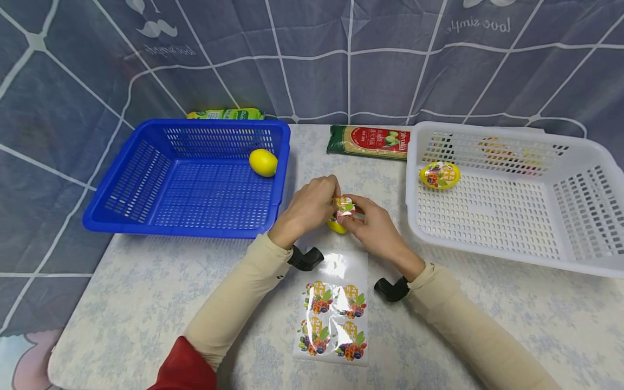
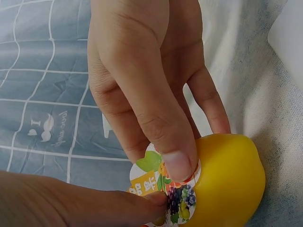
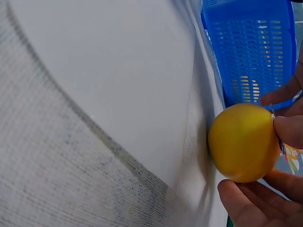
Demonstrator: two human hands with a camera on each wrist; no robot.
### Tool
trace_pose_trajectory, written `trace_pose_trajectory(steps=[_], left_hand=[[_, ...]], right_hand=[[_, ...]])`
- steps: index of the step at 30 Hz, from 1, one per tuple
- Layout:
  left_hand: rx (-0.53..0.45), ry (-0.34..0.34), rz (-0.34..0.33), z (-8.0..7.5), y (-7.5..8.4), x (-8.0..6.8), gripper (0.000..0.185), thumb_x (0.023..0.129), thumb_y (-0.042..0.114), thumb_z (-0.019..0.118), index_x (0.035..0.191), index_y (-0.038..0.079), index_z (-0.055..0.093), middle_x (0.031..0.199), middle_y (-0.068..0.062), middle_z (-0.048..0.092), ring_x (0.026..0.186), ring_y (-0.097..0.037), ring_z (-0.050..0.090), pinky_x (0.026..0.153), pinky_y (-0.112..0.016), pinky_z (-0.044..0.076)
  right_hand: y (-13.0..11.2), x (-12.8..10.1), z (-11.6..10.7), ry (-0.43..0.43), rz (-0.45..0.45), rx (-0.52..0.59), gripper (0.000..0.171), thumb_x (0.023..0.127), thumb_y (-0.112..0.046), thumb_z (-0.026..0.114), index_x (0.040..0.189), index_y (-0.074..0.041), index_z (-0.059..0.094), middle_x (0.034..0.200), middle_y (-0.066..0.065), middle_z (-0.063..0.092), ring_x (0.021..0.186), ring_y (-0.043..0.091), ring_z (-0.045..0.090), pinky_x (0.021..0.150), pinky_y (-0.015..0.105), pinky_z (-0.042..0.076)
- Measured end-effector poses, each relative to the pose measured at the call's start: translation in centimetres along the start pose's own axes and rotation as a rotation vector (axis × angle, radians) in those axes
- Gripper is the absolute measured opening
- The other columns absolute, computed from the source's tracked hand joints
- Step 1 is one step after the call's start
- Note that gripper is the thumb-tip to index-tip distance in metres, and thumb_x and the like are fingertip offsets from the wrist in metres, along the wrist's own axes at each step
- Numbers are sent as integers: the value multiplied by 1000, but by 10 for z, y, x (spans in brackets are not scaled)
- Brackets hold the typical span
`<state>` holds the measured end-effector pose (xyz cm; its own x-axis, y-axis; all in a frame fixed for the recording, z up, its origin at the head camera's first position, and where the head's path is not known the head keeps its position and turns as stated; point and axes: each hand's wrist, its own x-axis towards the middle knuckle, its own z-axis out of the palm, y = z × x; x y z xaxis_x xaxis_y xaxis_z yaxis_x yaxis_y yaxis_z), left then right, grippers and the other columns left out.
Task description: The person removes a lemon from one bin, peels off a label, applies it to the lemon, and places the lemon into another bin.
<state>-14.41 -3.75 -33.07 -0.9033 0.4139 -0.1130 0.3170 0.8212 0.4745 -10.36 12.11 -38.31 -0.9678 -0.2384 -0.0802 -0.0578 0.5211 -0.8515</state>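
Observation:
In the head view, a yellow lemon (image 1: 337,226) stands between both hands above the patterned table. My right hand (image 1: 374,225) holds it, fingers around its side; the left wrist view shows the thumb (image 2: 179,163) on a fruit-print sticker (image 2: 182,201). From the left, my left hand (image 1: 314,201) pinches that sticker, its edge partly raised off the lemon (image 3: 244,142) in the right wrist view. Fingers cover part of the sticker. Below the hands lies a glossy sticker sheet (image 1: 333,265) bearing several printed fruit labels.
At left stands a blue basket (image 1: 180,232) with one plain lemon (image 1: 263,162). On the right, a white basket (image 1: 487,252) contains a stickered lemon (image 1: 440,175). A red-and-green pasta packet (image 1: 369,142) and a green-yellow packet (image 1: 226,114) lie along the back, before the grey curtain.

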Motion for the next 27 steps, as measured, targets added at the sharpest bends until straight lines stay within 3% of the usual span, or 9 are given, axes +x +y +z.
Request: trace_pose_trajectory(steps=[8,15,21,27], left_hand=[[-44,48,-1,3,-3,-5,13,88,-2,64,100,1,61,95,-11,63,82,-23,59,71,-36,50],[-75,132,-12,9,-3,-12,36,89,1,68,121,0,52,93,-11,58,78,-26,58,68,-39,50],[-6,249,81,16,-4,-22,11,85,-7,67,92,0,63,90,-12,54,82,-25,55,70,-35,50],[-59,239,102,19,-7,-24,12,84,-10,66,82,1,70,78,-8,66,71,-20,61,64,-32,51]], right_hand=[[0,2,2,-4,5,12,56,94,-20,67,144,-2,46,143,18,48,124,32,55,93,39,52],[0,1,2,0,5,13,58,93,-17,69,144,-2,46,140,18,50,124,31,55,93,39,52],[-3,1,1,-10,23,11,59,93,-20,69,145,-3,46,141,17,49,123,32,56,92,41,53],[-1,1,0,3,25,-15,57,93,-17,68,144,-3,47,143,17,49,123,34,56,92,42,52]])
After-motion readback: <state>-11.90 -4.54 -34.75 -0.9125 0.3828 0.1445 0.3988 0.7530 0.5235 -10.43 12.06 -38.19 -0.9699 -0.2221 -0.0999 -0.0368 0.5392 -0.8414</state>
